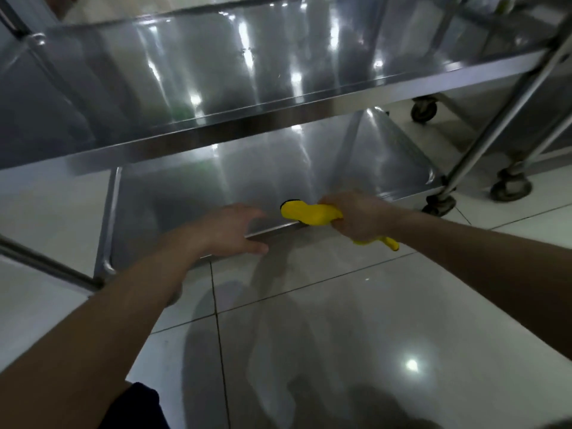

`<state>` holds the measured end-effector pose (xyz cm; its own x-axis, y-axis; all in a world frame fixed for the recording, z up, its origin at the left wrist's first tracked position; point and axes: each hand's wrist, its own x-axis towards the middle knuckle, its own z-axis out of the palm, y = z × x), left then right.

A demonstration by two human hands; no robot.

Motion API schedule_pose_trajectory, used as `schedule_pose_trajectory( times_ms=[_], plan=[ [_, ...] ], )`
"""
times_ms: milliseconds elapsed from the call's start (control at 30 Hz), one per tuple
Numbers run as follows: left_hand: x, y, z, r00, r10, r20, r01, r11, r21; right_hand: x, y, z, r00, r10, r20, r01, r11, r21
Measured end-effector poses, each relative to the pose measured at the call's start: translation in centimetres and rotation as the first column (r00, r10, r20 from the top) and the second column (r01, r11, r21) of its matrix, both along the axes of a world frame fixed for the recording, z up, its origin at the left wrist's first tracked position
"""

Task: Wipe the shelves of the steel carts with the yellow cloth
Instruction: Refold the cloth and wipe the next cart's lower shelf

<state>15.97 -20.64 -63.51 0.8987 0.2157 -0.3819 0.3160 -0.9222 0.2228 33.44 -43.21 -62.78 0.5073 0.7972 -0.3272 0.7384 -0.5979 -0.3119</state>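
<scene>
A steel cart fills the upper view, with a shiny upper shelf point(247, 72) and a lower shelf point(263, 174) near the floor. My right hand point(359, 215) grips a bunched yellow cloth point(309, 213) at the front rim of the lower shelf; a tail of cloth hangs out below the hand. My left hand point(229, 230) is at the same front rim, left of the cloth, fingers spread and relaxed, holding nothing.
A second steel cart point(507, 128) on castor wheels point(510, 185) stands at the right, close to the first cart's right post point(495, 119). A diagonal steel leg point(46, 264) crosses the left. Glossy white floor tiles point(340, 320) lie below my arms.
</scene>
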Motion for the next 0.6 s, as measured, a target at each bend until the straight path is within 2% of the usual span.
schedule_pose_trajectory(
  times_ms=[100, 133, 200, 233, 300, 400, 500, 600],
  plan=[
    [-1.6, -1.8, -0.2, 0.997, 0.011, 0.079, -0.002, 0.993, -0.116, -2.2, -2.1, 1.3, 0.996, -0.080, -0.039, 0.078, 0.995, -0.053],
    [-2.3, -2.4, -0.8, 0.997, -0.006, 0.076, 0.015, 0.993, -0.119, -3.2, -2.6, 1.8, 0.986, -0.128, -0.108, 0.121, 0.991, -0.063],
    [-3.1, -2.6, -2.5, 0.990, -0.139, -0.022, 0.139, 0.990, -0.029, -4.5, -1.7, 2.6, 0.958, -0.137, -0.251, 0.105, 0.985, -0.136],
    [-3.5, -2.4, -2.9, 0.980, -0.191, -0.055, 0.191, 0.981, -0.019, -4.7, -0.9, 2.8, 0.968, -0.090, -0.233, 0.046, 0.981, -0.187],
    [-3.3, -1.9, -2.5, 0.982, -0.185, -0.029, 0.183, 0.982, -0.047, -4.7, 0.5, 2.7, 0.991, -0.019, -0.136, -0.014, 0.971, -0.237],
    [-3.4, -0.9, -1.1, 0.984, -0.176, -0.025, 0.177, 0.984, 0.022, -4.9, 1.3, 2.4, 0.980, -0.039, -0.195, 0.005, 0.985, -0.172],
    [-4.1, -1.1, 0.3, 0.994, -0.111, -0.015, 0.110, 0.993, -0.045, -5.7, 0.2, 2.5, 0.959, -0.087, -0.269, 0.062, 0.993, -0.100],
    [-4.6, -2.3, 2.3, 0.999, -0.026, -0.035, 0.020, 0.987, -0.161, -6.3, -1.0, 2.3, 0.925, -0.205, -0.319, 0.203, 0.978, -0.039]
  ],
)
